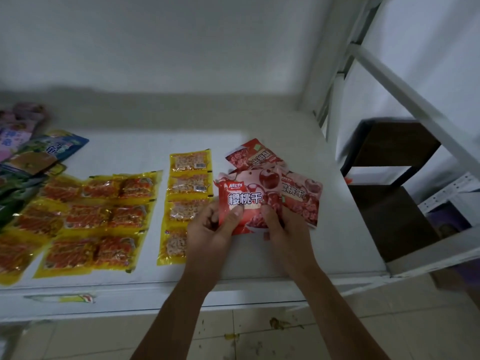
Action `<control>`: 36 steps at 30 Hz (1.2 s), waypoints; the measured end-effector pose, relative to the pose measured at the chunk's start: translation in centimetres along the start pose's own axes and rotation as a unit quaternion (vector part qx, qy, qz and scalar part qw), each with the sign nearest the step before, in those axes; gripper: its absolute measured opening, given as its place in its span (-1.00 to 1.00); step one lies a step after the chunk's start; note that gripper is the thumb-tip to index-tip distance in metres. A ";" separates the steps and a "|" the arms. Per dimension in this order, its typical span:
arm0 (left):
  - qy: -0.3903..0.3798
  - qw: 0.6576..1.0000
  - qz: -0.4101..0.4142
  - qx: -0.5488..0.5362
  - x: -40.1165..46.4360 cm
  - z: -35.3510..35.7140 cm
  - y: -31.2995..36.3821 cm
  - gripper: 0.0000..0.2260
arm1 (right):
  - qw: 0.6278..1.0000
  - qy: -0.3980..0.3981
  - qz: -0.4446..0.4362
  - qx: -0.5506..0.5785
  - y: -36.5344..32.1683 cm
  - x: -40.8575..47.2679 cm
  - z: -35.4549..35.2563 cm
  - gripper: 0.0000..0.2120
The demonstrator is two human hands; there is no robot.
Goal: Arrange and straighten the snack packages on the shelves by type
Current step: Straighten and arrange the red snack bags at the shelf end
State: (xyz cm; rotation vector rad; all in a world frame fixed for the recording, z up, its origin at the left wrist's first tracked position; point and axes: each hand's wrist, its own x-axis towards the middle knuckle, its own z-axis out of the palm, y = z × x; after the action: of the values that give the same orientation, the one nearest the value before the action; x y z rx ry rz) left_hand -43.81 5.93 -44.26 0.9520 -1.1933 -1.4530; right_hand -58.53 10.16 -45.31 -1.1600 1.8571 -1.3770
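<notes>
Head view: both hands, left hand (207,229) and right hand (283,229), pinch red packet (244,201).

Head view (near) down onto shelf (259,271)

The red cherry packet (242,201) in front bears large white characters 樱桃干; a small white brand mark above them is too blurred to read. The red packet behind it (301,198) shows 桃干, its first character covered.

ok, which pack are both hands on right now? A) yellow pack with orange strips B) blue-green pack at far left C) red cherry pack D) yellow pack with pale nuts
C: the left hand and right hand both pinch the lower edge of the red cherry pack; the yellow packs lie untouched on the shelf.
</notes>
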 end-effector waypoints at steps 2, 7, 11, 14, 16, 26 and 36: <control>-0.015 0.999 0.005 0.043 0.0 0.0 -0.3 -0.92 | 1.000 0.003 0.001 0.016 0.1 0.0 -0.2 -0.71; -0.003 0.996 -0.003 0.094 0.0 0.2 -0.9 -0.93 | 0.998 -0.005 -0.002 0.057 0.1 0.0 -0.2 -0.90; -0.017 0.992 0.003 0.128 -0.1 0.3 -1.0 -0.85 | 0.998 0.003 -0.023 0.065 0.1 -0.2 -0.4 -0.90; -0.015 0.994 0.003 0.113 -0.1 0.4 -0.8 -0.88 | 0.999 0.014 -0.034 0.035 -0.1 -0.1 -0.2 -0.86; -0.018 0.996 -0.005 0.088 -0.2 0.5 -0.5 -0.87 | 0.999 0.014 -0.034 0.027 0.0 0.0 -0.1 -0.88; -0.011 0.995 0.015 0.102 0.0 0.3 -0.9 -0.80 | 0.996 -0.007 -0.003 0.094 -0.1 -0.2 -0.5 -0.81; -0.052 0.998 0.001 0.047 -0.1 0.2 -0.7 -0.81 | 0.989 -0.028 -0.003 0.143 0.0 -0.2 -1.3 -0.87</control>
State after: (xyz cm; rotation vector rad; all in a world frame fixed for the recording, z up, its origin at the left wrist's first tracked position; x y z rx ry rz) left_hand -44.15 6.15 -44.92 0.9462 -1.3482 -1.4704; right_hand -59.47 10.96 -44.86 -1.0468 1.5573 -1.5380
